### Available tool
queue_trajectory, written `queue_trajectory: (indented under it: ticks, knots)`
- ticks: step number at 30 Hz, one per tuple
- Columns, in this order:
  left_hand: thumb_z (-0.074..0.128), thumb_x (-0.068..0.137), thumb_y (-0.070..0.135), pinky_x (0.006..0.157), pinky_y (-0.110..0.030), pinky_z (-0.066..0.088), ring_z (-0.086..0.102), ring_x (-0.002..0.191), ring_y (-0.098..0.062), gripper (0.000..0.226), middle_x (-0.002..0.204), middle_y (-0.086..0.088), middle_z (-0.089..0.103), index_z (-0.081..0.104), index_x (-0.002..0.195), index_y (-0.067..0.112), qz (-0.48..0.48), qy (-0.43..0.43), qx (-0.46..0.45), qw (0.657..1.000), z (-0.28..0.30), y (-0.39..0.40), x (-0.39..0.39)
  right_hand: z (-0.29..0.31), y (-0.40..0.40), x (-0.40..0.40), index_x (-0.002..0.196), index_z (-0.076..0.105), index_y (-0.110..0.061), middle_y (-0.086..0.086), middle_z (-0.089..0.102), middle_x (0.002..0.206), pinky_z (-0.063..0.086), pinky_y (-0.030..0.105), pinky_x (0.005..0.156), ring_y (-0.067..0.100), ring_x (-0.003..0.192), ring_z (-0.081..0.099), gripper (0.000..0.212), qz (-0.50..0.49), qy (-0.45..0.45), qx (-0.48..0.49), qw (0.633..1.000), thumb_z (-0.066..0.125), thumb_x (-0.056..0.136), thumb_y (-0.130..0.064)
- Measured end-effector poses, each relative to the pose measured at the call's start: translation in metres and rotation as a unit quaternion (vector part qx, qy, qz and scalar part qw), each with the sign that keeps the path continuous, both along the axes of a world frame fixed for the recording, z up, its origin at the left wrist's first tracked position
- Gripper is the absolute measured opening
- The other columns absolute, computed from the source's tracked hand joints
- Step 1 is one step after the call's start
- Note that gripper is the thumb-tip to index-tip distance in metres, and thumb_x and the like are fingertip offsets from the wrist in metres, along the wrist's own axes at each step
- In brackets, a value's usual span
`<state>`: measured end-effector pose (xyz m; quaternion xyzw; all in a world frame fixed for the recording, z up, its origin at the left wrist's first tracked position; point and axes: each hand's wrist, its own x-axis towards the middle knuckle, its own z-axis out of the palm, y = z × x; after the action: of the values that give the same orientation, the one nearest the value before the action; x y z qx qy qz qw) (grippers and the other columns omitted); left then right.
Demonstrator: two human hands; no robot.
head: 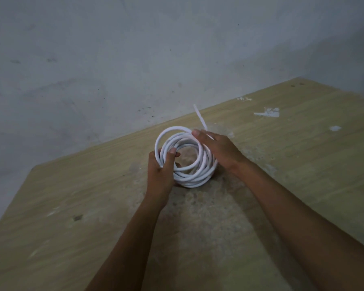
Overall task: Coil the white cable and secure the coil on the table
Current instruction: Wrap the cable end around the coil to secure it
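The white cable [187,164] is wound into a round coil of several loops, held tilted just above the wooden table [93,206]. My left hand [162,171] grips the coil's left side, thumb over the loops and fingers through the middle. My right hand [216,150] rests on the coil's upper right side and pinches the cable's free end [200,117], which sticks up and away from the coil. The coil's right rim is partly hidden behind my right hand.
A grey plastered wall [135,59] stands right behind the table's far edge. White paint smears [268,113] mark the table at the far right. The table's left corner [33,168] lies to the left of my hands.
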<state>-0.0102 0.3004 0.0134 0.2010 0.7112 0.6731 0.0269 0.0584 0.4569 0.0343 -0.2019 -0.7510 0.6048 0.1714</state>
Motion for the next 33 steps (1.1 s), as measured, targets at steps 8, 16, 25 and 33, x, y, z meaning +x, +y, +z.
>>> queue_trajectory:
  ticks: [8,16,25,33]
  knots:
    - [0.058,0.097,0.033,0.058,-0.023,0.053,0.064,0.067,-0.012,0.022,0.096,-0.006,0.069,0.053,0.113,0.018,0.001,-0.006,-0.019,1.0,0.002,0.0,0.002,-0.001,0.0,0.002,0.114,0.069,-0.022,0.0,0.072,0.101,0.051,0.026,0.075,0.016,0.086,0.067,0.034,0.023,0.01,0.06,0.998,0.071,0.081,-0.014]
    - [0.062,0.093,0.034,0.072,-0.034,0.057,0.068,0.082,-0.017,0.029,0.107,-0.012,0.069,0.062,0.117,0.018,0.0,-0.127,0.049,0.991,0.008,0.01,0.006,-0.026,-0.018,-0.013,0.122,0.058,-0.012,0.011,0.061,0.115,0.038,0.021,0.08,0.025,0.101,0.059,0.042,-0.077,0.045,0.152,0.984,0.057,0.083,0.001]
    - [0.052,0.095,0.052,0.054,-0.032,0.052,0.059,0.048,-0.021,0.043,0.068,-0.005,0.074,0.069,0.064,0.028,0.144,-0.121,0.059,0.98,0.022,0.029,0.012,-0.03,-0.024,-0.013,0.125,0.054,-0.01,0.015,0.057,0.12,0.039,0.024,0.084,0.029,0.107,0.056,0.041,-0.1,0.066,0.166,0.979,0.052,0.086,0.004]
    - [0.05,0.097,0.047,0.046,-0.023,0.049,0.056,0.042,-0.011,0.043,0.067,-0.002,0.073,0.075,0.081,0.016,0.099,-0.117,0.001,0.988,0.016,0.022,0.003,-0.027,-0.023,-0.013,0.123,0.056,-0.012,0.012,0.059,0.117,0.041,0.027,0.083,0.027,0.104,0.058,0.043,-0.096,0.063,0.149,0.982,0.052,0.083,0.003]
